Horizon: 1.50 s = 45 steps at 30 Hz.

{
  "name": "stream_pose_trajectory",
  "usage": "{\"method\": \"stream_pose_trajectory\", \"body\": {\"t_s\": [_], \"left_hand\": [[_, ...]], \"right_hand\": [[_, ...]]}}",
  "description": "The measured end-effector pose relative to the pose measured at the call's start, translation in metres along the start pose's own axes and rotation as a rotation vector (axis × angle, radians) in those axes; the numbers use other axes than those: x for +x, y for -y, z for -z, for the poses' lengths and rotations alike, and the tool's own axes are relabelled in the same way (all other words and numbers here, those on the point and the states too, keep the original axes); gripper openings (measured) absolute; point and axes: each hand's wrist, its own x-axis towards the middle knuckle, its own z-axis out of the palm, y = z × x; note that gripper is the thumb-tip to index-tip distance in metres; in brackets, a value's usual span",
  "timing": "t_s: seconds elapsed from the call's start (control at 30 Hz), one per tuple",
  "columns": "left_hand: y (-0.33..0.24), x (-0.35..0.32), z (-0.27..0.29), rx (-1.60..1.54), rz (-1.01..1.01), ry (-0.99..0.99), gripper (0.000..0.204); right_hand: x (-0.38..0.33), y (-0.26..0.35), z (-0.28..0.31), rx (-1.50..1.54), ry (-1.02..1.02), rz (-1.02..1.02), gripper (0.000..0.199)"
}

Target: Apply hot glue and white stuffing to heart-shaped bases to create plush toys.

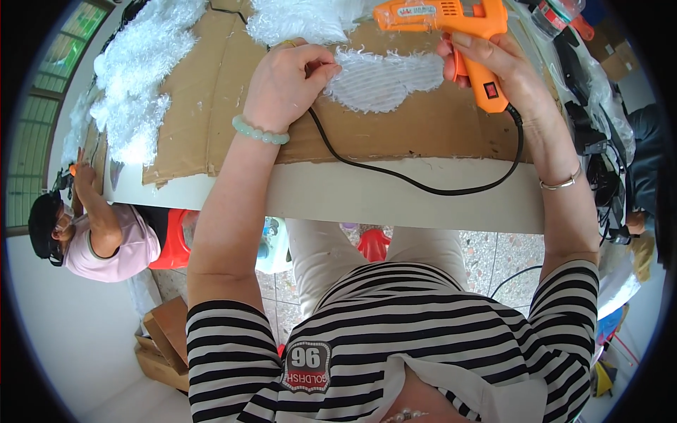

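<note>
My right hand [493,63] is wrapped round an orange hot glue gun [451,17], a finger at its trigger and its nozzle pointing left. A black cord [423,189] runs from the handle's base, loops toward me and passes under my left wrist. Below the gun lies a white fluffy fabric piece [384,79], its ribbed backing facing up and its fringe along the edges. My left hand [288,79] pinches the left end of this piece between thumb and fingers. Brown cardboard [233,134] is spread beneath it all.
White shaggy fabric [137,77] is heaped at the left, with another pile [303,20] at the far middle. A clear plastic bottle [553,17] stands at the far right. A white table edge [395,208] is nearest me. Another person [106,233] works at the left.
</note>
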Motion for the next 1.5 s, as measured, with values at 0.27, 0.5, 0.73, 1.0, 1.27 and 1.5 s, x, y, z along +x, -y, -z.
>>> {"method": "stream_pose_trajectory", "body": {"t_s": [0.27, 0.5, 0.73, 1.0, 1.27, 1.5], "left_hand": [[0.005, 0.001, -0.005, -0.167, 0.026, -0.183, 0.013], [-0.005, -0.006, -0.007, -0.001, -0.008, -0.126, 0.009], [-0.035, 0.004, 0.023, 0.533, -0.370, -0.034, 0.015], [-0.036, -0.017, 0.045, 0.463, -0.185, -0.143, 0.007], [-0.024, -0.018, 0.001, 0.121, 0.103, -0.085, 0.006], [-0.038, -0.014, -0.001, 0.496, -0.291, -0.051, 0.009]], "right_hand": [[0.000, -0.012, 0.007, 0.191, -0.214, 0.010, 0.027], [0.006, -0.025, -0.023, 0.526, -0.164, -0.015, 0.025], [0.006, -0.029, -0.034, 0.485, -0.175, -0.012, 0.031], [0.006, -0.032, -0.032, 0.445, -0.133, -0.057, 0.039], [0.005, -0.034, -0.033, 0.433, -0.138, -0.047, 0.039], [0.005, -0.028, -0.036, 0.427, -0.136, -0.073, 0.033]]}}
